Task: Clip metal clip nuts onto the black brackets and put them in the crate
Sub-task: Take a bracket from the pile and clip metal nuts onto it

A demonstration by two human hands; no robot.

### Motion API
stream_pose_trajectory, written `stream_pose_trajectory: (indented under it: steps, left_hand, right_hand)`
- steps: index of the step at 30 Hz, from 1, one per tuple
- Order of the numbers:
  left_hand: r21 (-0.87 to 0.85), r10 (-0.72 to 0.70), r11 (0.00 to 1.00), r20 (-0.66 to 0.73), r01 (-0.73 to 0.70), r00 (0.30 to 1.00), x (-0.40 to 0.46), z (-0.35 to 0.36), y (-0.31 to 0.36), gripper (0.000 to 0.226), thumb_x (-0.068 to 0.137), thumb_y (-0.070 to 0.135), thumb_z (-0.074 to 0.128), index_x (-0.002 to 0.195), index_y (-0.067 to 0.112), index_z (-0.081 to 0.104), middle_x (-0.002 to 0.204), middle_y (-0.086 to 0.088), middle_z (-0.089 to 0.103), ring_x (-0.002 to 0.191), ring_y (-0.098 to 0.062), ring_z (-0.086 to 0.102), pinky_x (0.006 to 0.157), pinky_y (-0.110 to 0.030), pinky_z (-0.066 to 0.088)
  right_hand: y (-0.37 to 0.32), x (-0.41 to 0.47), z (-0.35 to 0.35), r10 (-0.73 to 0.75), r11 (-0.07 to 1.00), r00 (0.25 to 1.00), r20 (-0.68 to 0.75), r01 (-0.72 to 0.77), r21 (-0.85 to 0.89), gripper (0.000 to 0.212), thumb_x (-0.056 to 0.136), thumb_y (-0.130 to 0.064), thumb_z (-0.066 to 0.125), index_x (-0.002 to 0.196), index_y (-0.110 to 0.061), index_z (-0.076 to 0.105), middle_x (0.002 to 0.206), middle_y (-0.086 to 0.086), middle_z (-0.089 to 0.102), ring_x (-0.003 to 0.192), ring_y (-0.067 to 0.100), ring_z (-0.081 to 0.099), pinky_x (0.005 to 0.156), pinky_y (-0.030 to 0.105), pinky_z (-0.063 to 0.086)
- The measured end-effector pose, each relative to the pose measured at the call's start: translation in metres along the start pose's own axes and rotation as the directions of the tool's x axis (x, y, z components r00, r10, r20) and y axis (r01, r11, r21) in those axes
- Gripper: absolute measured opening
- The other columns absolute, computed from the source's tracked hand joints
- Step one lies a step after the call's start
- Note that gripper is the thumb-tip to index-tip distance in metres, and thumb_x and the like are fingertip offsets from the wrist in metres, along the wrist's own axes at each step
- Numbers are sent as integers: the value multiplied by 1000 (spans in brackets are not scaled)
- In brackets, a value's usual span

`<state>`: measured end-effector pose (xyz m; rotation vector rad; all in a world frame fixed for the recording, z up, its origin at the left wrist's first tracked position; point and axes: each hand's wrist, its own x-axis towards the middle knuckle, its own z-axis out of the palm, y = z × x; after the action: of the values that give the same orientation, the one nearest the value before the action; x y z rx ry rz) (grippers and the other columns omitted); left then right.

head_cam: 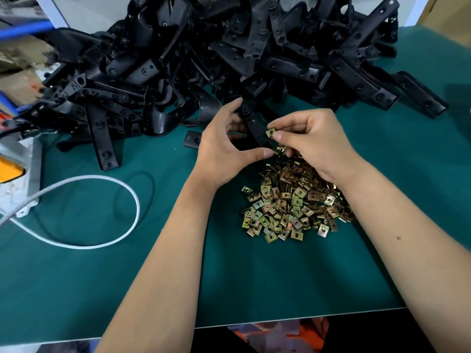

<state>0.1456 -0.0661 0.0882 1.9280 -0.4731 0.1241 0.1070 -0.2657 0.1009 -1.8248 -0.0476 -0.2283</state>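
White cable (102,212) looped on green mat (76,289), grey metal box (23,179) at left

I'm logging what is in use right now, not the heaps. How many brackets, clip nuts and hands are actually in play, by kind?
Hands: 2, left hand and right hand
Black bracket held in the left hand: 1
Clip nut pinched in the right hand: 1
Total: 4

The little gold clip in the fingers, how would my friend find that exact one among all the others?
Start at the big heap of gold clip nuts on the green table. Look just above its far edge, where the right hand meets the left hand, which holds a black bracket. The clip nut is the only one lifted off the table, pinched at the right fingertips.
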Motion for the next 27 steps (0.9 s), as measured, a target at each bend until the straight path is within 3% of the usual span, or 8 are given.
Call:
stream_pose_trajectory:
  steps: [7,12,17,22,27]
  left_hand:
    - [13,18,1000,-16,-18,1000,-2,-1,4,112,59,30,100,154,22,41,127,0,59,112,-14,64,102,-37,54]
    - [36,33,999,-1,-33,999,-3,-2,6,112,58,31,101,154,24,41,129,1,57,112,-12,64,102,-35,54]
    - [45,32,998,-7,-31,999,-4,-2,8,113,58,31,101,154,24,42,131,0,58,111,-13,64,102,-37,54]
    - [76,45,996,-15,-44,999,-5,0,9,114,58,32,101,155,24,41,129,1,57,110,-13,64,101,-37,54]
    - [109,53,993,-33,-49,998,-4,0,9,114,58,36,100,155,24,41,127,5,56,109,-9,64,99,-31,55]
  right_hand:
    - [-2,1,0,95,989,995,38,-99,110,18,89,2,75,98,-12,80,81,7,78,64,16,63,61,21,53]
    - [-4,-1,3,124,975,992,30,-127,181,17,88,5,74,99,-8,79,87,15,78,71,19,63,59,21,53]
    - [-5,-1,3,143,975,989,34,-146,166,18,88,5,74,96,-10,79,77,5,76,63,13,63,58,20,53]
    - [-8,-2,2,169,976,985,39,-173,129,18,88,4,74,95,-12,79,80,8,76,58,12,60,59,21,53]
    - [-8,-2,4,174,972,984,31,-176,158,12,91,-1,74,97,-10,80,85,7,74,72,14,64,60,23,55]
